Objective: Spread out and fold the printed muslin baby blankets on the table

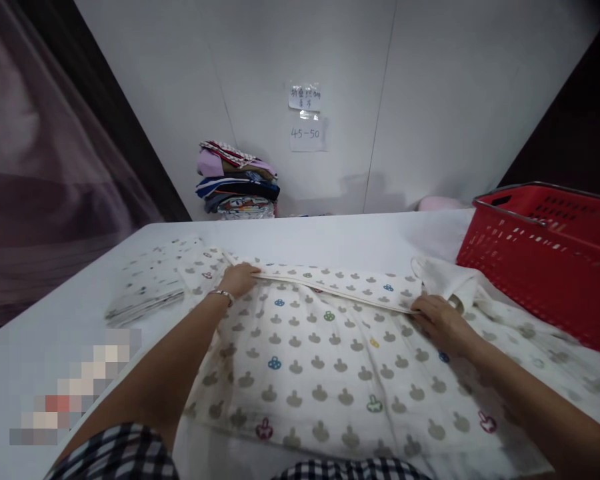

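Observation:
A white cloth (320, 360) printed with grey mushrooms and a few coloured ones lies spread on the table before me. Its far edge is turned over into a narrow folded strip (340, 281). My left hand (240, 279) is closed on the left end of that strip. At the strip's right end, my right hand (443, 321) pinches the edge, with its thumb hidden. More of the cloth lies bunched beyond my right hand and runs to the right. Close to my left hand lies a folded cloth (150, 277) with small dark specks.
On the right stands a red plastic basket (545, 260) with a metal handle. Several folded clothes (237, 183) are stacked at the wall behind the white table (300, 237). Paper notes (307, 133) hang on the wall. A pinkish curtain (45, 153) is at left. The lower left is blurred out.

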Tool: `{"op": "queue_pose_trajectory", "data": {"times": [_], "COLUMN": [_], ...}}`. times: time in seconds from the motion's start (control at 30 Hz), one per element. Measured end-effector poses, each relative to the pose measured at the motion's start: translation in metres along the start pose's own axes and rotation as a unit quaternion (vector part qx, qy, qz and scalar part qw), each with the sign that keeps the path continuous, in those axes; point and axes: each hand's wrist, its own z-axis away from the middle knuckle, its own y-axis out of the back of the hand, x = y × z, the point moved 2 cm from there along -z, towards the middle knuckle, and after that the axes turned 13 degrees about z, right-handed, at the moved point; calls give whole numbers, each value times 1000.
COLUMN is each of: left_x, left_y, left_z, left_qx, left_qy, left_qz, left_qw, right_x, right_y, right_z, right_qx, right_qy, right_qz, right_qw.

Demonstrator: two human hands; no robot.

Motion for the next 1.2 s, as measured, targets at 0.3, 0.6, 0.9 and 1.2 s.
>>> {"op": "queue_pose_trajectory", "data": {"times": [0.3, 0.6, 0.9, 1.2], "left_x": [138, 154, 157, 201], "left_y": [-37, -57, -43, -62], "left_z": [7, -4, 20, 20], "left_qx": [-64, -107, -127, -115], "left_qy": [-237, -245, -272, -326], "left_qz": [55, 57, 53, 54], "left_qw": [968, 962, 952, 937], "right_x": [-6, -10, -7, -16], "right_y": [-17, -27, -27, -10], "right_z": [6, 12, 12, -5], "right_qx": [96, 119, 109, 75], "right_qy": [9, 17, -18, -48], "right_qz": [50, 68, 68, 87], "right_qw": [994, 990, 992, 992]}}
